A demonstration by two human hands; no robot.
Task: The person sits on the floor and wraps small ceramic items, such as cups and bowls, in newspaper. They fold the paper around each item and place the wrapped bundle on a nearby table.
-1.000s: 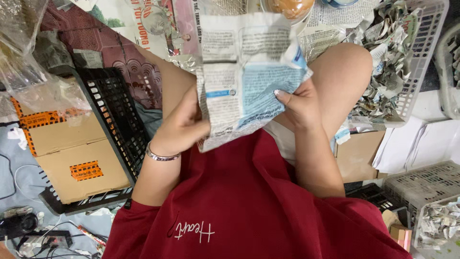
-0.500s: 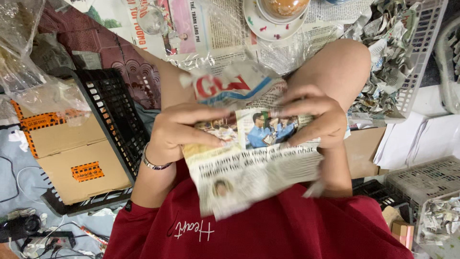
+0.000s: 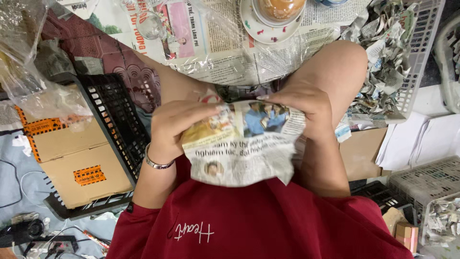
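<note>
1. newspaper sheet is being held crumpled over the lap, long axis running left to right.
2. left hand and right hand fingers are being closed on its top corners.

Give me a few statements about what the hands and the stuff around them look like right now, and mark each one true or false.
1. Both hands, left hand and right hand, grip a crumpled newspaper sheet. True.
2. The left wrist is bare. False: it wears a silver bracelet.
3. A cardboard box lies in a black crate. True.
4. The white basket holds glass bottles. False: it holds crumpled paper wads.
5. The person wears a blue shirt. False: the shirt is red.
</note>
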